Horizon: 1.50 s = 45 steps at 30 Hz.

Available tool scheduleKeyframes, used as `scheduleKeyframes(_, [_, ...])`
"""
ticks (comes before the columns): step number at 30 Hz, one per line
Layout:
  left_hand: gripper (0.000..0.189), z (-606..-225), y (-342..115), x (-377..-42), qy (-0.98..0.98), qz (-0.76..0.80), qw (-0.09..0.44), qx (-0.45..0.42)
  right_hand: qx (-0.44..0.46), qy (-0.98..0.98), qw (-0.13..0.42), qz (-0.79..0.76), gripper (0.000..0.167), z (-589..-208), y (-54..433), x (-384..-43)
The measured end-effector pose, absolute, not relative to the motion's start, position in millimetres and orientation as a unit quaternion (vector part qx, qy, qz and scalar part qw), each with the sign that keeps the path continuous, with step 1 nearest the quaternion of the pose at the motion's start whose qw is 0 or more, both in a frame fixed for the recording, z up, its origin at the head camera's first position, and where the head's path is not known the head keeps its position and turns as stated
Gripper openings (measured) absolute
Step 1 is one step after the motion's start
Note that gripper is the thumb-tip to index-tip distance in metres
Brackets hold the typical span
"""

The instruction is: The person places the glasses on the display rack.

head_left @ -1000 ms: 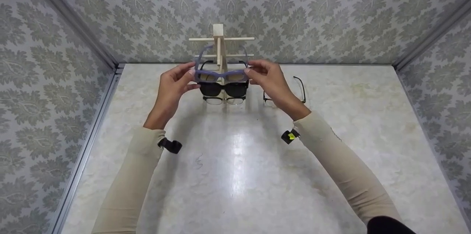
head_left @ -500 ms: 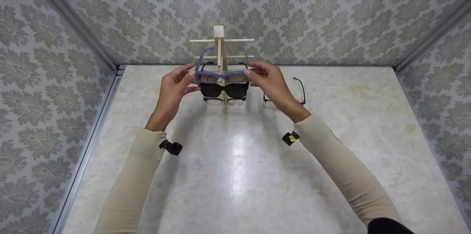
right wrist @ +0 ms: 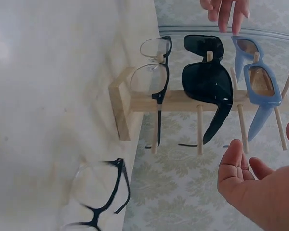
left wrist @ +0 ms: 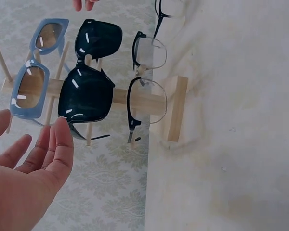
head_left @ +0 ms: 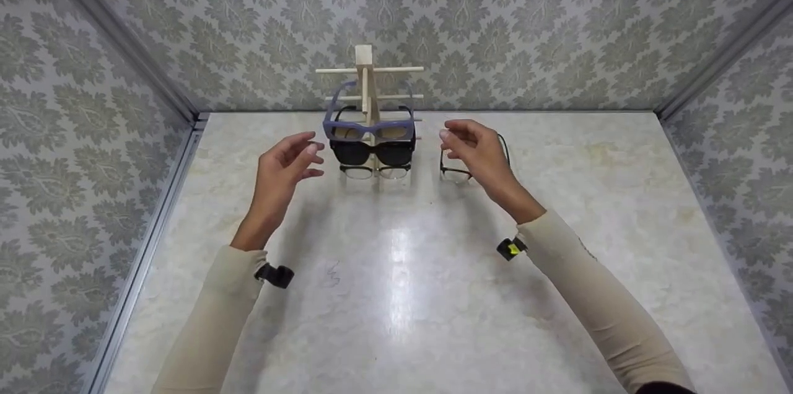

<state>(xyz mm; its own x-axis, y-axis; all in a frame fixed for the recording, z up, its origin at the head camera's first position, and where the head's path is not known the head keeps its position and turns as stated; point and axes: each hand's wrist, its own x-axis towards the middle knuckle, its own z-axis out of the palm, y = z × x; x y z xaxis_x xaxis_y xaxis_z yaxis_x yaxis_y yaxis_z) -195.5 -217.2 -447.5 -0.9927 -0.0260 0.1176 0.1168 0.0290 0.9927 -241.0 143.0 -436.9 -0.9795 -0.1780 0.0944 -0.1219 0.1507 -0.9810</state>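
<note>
1. Left hand (head_left: pixel 279 171): fingers found loosely curved, nothing held. It is raised just left of the stand, and in the head view a gap is seen between its fingertips and the eyewear.
2. Right hand (head_left: pixel 480 155): fingers bent with thumb and fingertips drawn near one another, nothing gripped. It is positioned right of the stand; the loose pair below is partly hidden by it in the head view.
3. Blue sunglasses (head_left: pixel 370 129): seated on the stand between the two hands, lenses facing the near side, supported without a hand on them.
4. Step in hand: judged to be the close of hanging the blue sunglasses, since the frame is borne by the stand and both hands are free.
5. Next move: should the loose pair be meant for the stand as well, a lowering of the right hand and a careful pinch of the frame would be called for, the stand being left unknocked.
6. Stand (head_left: pixel 364 54): wooden post with crossbars, the only holder observed. Three pairs are carried: the blue sunglasses highest, the black sunglasses (head_left: pixel 391 154) beneath, the clear glasses (head_left: pixel 393 173) lowest.
7. Loose glasses (head_left: pixel 455 171): black-framed, clear-lensed, resting on the table (head_left: pixel 372 319) to the right of the stand.
8. Surroundings: the table is bounded by patterned walls (head_left: pixel 495 28) at far, left and right.
</note>
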Motion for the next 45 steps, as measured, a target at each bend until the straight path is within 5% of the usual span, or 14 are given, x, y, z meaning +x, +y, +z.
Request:
scheduleKeyframes(16, [0.026, -474, -190, -165, -0.729, -0.682, -0.009, -0.062, -0.095, 0.779, 0.001, -0.620, 0.043, -463, 190, -219])
scheduleKeyframes(45, [0.053, -535, -104, -166, -0.768, -0.628, -0.049, -0.119, 0.014, 0.785, -0.026, -0.619, 0.044, -529, 248, -206])
